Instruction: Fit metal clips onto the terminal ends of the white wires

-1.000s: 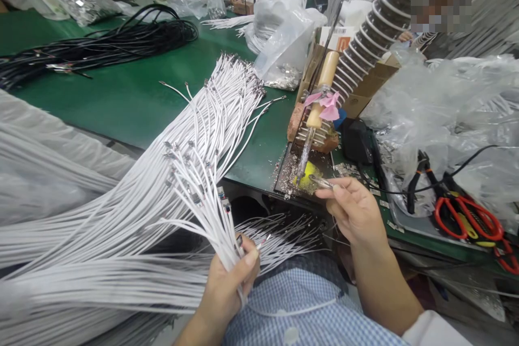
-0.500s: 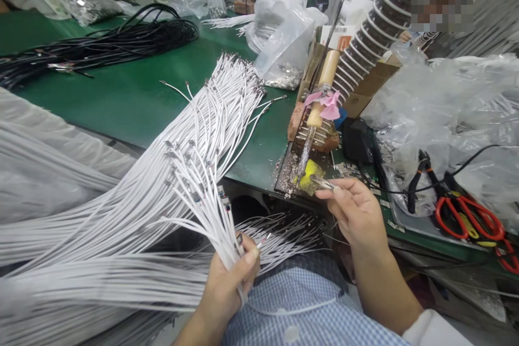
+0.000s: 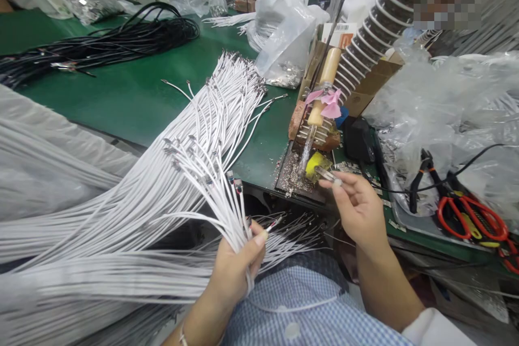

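Observation:
My left hand is closed around a bunch of white cables. Small metal connectors top several of them, and one stripped cable end pokes out beside the thumb. Between thumb and fingers of my right hand is a pair of metal tweezers, its tips at a yellow sponge-like piece; whether the tips grip it I cannot tell. Just beyond, a soldering iron with a wooden handle and pink wrapping leans tip-down over a dark tray strewn with solder bits.
A large spread of white cables covers the table's left-middle, with black cables behind. Pliers and red-handled scissors lie at right. A coiled hose hangs above the iron. Other people sit across the table.
My left hand has moved slightly right and up with the cables, and the stripped end sticks out further. The tweezers have shifted a little right, and the yellow piece has lifted and turned.

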Demonstrator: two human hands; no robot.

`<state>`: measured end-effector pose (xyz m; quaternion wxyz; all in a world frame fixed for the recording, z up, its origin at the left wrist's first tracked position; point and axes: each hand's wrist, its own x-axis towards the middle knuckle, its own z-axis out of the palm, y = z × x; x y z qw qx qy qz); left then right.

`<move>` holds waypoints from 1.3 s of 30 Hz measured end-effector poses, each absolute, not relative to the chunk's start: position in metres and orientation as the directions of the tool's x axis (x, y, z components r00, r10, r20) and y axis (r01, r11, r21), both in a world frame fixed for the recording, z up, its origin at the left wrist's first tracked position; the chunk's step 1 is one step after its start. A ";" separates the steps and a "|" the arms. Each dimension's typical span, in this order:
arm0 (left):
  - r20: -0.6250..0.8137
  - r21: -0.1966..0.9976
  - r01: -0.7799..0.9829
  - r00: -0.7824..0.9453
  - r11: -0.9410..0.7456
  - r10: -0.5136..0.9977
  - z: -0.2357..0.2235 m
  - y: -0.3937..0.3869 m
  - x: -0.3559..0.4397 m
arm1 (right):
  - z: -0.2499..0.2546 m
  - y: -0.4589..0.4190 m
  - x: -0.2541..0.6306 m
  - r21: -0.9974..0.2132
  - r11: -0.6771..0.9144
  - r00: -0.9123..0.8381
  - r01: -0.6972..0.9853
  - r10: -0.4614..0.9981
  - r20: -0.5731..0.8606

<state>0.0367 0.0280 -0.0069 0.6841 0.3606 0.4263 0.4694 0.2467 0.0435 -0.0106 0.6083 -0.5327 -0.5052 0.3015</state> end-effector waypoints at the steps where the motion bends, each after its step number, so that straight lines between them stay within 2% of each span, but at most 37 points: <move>1: -0.252 0.895 -0.326 0.193 0.304 0.948 -0.006 0.029 0.039 | -0.010 0.045 0.248 -0.951 0.246 0.307 0.187 0.905 0.295; 5: -0.265 0.907 -0.280 0.201 0.315 0.943 -0.002 0.032 0.046 | -0.006 0.039 0.245 -0.917 0.301 0.332 0.261 0.864 0.378; 7: -0.264 0.916 -0.252 0.206 0.312 0.942 -0.002 0.034 0.048 | -0.004 0.030 0.239 -0.899 0.345 0.237 0.268 0.881 0.409; 10: -0.272 0.933 -0.186 0.202 0.310 0.941 -0.002 0.038 0.050 | -0.006 0.021 0.230 -0.902 0.359 0.024 0.240 0.927 0.375; 13: -0.259 0.955 -0.091 0.202 0.282 0.944 -0.001 0.044 0.051 | -0.009 0.020 0.226 -0.905 0.358 -0.061 0.231 0.933 0.354; 19: -0.172 0.985 0.004 0.184 0.175 0.968 0.002 0.058 0.056 | -0.006 0.030 0.230 -0.829 0.436 -0.024 0.350 0.889 0.458; 23: -0.156 0.988 0.023 0.177 0.154 0.972 0.003 0.064 0.060 | -0.004 0.034 0.231 -0.813 0.470 -0.021 0.343 0.869 0.494; 39: -0.056 0.998 0.020 0.163 0.053 0.985 0.018 0.080 0.073 | 0.002 0.043 0.233 -0.816 0.452 0.040 0.360 0.866 0.498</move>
